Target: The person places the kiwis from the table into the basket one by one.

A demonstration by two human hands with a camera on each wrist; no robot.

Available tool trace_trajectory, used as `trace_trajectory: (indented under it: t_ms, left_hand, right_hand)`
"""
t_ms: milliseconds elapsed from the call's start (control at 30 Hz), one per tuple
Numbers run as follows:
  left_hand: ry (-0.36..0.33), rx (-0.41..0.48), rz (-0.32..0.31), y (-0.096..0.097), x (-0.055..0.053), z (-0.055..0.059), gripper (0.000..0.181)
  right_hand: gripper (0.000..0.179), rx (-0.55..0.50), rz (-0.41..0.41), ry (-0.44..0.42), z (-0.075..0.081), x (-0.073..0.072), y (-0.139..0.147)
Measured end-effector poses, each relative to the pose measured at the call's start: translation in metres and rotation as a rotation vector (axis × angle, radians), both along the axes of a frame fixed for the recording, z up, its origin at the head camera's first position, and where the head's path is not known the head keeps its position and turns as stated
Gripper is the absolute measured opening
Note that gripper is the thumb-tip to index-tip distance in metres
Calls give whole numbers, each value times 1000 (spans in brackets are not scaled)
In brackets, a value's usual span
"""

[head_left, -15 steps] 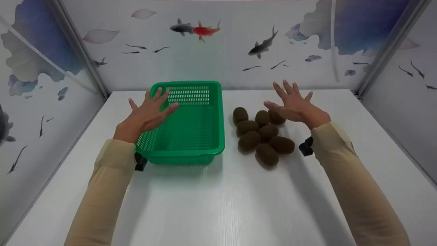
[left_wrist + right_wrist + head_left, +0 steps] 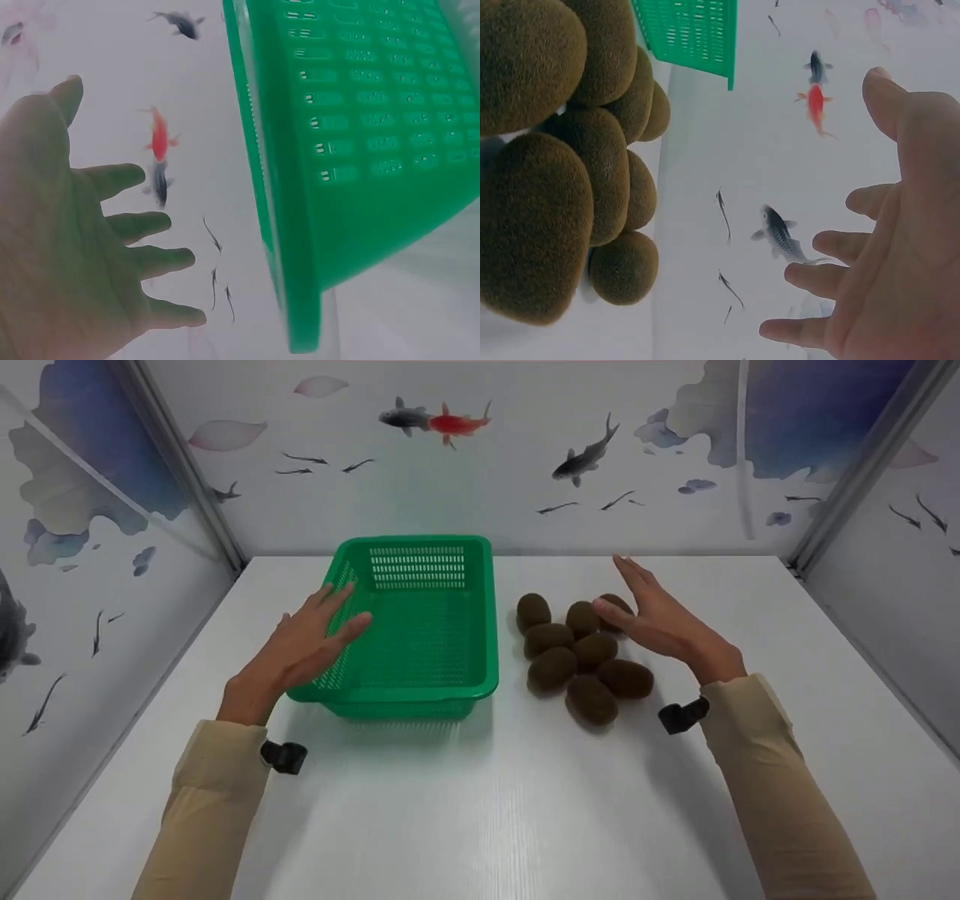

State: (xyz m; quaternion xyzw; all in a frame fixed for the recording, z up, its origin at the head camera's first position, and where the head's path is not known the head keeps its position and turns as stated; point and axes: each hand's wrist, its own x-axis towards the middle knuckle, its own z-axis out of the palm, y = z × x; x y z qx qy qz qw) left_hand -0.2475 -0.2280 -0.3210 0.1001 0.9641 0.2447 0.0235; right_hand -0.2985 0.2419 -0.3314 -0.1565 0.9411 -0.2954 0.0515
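Note:
On the white table stands a green plastic basket (image 2: 487,622) with slotted walls and nothing inside. Several brown fuzzy kiwifruit (image 2: 553,669) lie clustered to its right. My left hand (image 2: 304,641) hovers over the basket's left rim, fingers extended and holding nothing. In the left wrist view that hand (image 2: 82,240) appears apart from the basket wall (image 2: 360,225). Above the far right of the cluster hangs my right hand (image 2: 667,619), its fingers straight and its palm facing inward. The right wrist view shows a gap between this hand (image 2: 877,247) and the kiwifruit (image 2: 532,225).
White panels printed with fish and lotus leaves (image 2: 450,495) enclose the table (image 2: 465,810) at the back and sides. Black wrist cameras sit at both cuffs, the left camera (image 2: 285,756) and the right camera (image 2: 682,716).
Both hands have drawn back toward the person, and their spread fingers have come closer together. The left hand has also shifted left. Basket and kiwifruit stay in place.

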Motion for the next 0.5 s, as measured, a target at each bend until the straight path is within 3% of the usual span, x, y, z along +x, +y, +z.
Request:
trace_trajectory:
  t_ms: [267,500]
  left_hand:
    - [24,214,111,-20,13,-25,77]
    - [-72,303,227,-35,15,-37,80]
  right_hand:
    - [84,-135,-19,-44,-13,11,5]
    - [77,-258,-7,-72,-31,9,16]
